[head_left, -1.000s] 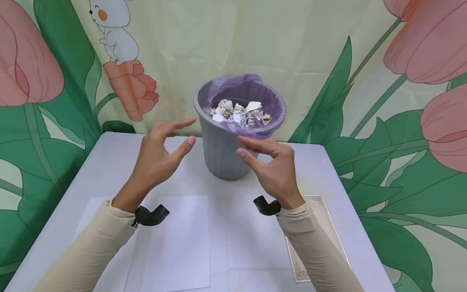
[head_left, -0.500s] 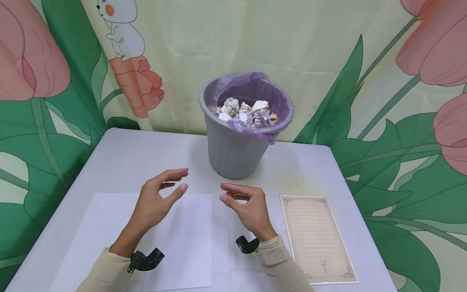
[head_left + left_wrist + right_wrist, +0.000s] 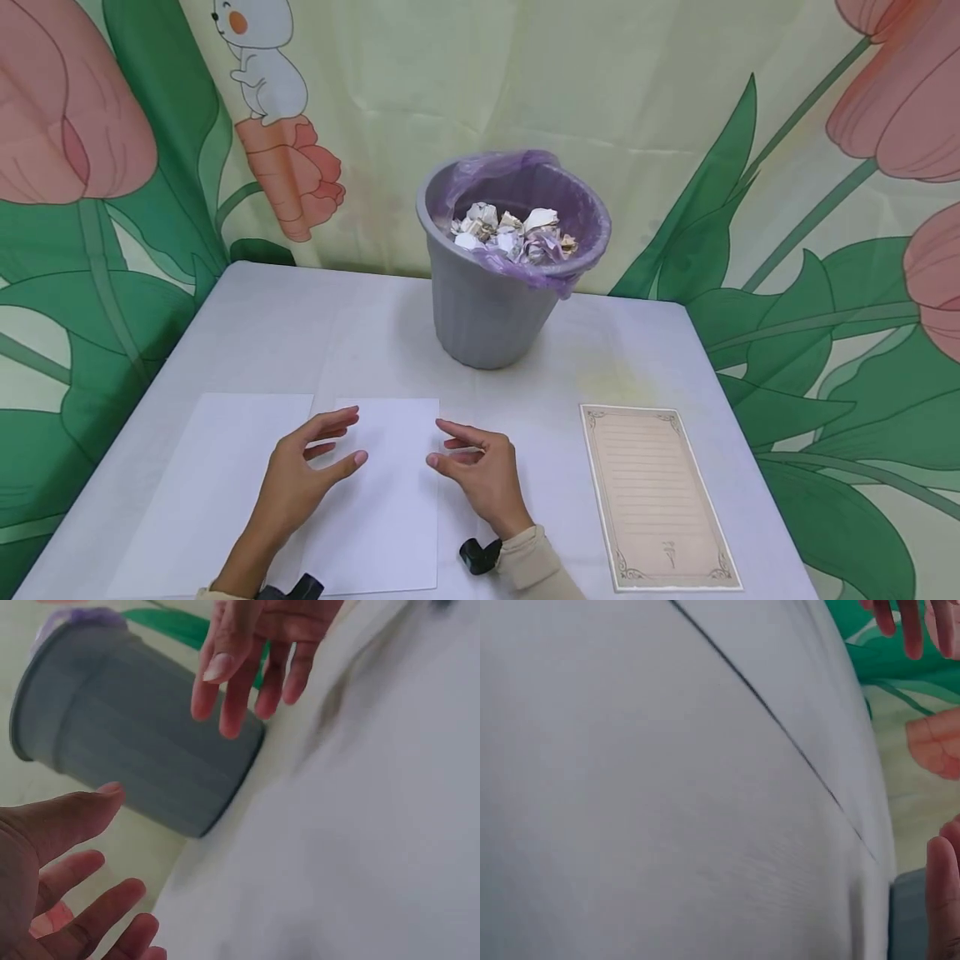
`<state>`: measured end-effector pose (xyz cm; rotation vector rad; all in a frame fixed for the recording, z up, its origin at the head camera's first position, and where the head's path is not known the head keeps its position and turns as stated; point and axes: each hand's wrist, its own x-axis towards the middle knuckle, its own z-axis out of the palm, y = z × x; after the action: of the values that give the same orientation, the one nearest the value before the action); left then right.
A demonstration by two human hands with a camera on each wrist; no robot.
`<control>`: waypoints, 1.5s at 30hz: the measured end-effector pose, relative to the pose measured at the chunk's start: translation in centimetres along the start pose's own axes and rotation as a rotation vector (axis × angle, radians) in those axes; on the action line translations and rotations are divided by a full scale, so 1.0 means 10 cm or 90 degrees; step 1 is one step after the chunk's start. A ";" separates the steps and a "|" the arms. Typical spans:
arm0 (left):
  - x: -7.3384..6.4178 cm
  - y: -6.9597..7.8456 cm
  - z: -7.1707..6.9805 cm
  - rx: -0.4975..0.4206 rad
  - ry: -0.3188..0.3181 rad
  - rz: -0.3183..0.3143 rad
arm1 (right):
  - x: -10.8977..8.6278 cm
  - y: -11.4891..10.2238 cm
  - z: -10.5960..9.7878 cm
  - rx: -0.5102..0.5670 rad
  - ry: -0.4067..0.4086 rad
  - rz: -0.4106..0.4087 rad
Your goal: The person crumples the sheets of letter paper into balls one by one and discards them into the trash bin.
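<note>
My left hand [image 3: 300, 479] hovers over the white sheets [image 3: 382, 517], fingers relaxed and thumb apart, holding nothing. To its right, my right hand [image 3: 480, 475] is held in the air by the right edge of those sheets, its fingers loosely bent with a gap to the thumb. In the left wrist view both the left hand [image 3: 67, 877] and the right hand [image 3: 259, 652] show bare. Beyond them stands a grey bin [image 3: 487, 317] with a purple bag [image 3: 585, 221] over its rim. Several crumpled papers [image 3: 510, 237] lie inside it.
A lined, ornately bordered letter sheet [image 3: 660, 500] lies at the right of the white-covered table [image 3: 360, 325]. Behind the table hangs a curtain [image 3: 390, 100] printed with tulips, a carrot and a white animal.
Both hands have drawn back from beside the bin toward me and down over the near table. The letter sheet, partly covered by the right arm before, is now in full view.
</note>
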<state>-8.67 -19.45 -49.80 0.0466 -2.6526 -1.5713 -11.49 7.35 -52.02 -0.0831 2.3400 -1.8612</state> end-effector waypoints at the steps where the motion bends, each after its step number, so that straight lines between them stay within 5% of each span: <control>1: -0.03 -0.04 -0.01 -0.002 0.002 -0.003 | -0.02 0.02 0.02 -0.002 0.003 0.005; 10: -0.18 -0.23 -0.05 -0.020 0.003 -0.051 | -0.11 0.10 0.12 0.004 0.004 0.047; 26: -0.18 -0.27 -0.04 -0.039 0.013 -0.112 | -0.17 0.11 0.16 -0.008 0.000 0.064; 33: -0.21 -0.26 0.00 0.005 0.035 -0.155 | -0.18 0.11 0.16 -0.001 -0.001 0.066; 39: -0.24 -0.16 -0.01 0.002 0.028 -0.158 | -0.18 0.11 0.15 0.000 0.001 0.058; 45: -0.21 -0.28 -0.03 -0.028 0.033 -0.161 | -0.18 0.11 0.14 -0.003 0.004 0.053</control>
<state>-6.61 -20.92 -52.17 0.4299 -2.6563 -1.6699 -9.43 6.51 -53.26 0.0192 2.3141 -1.8196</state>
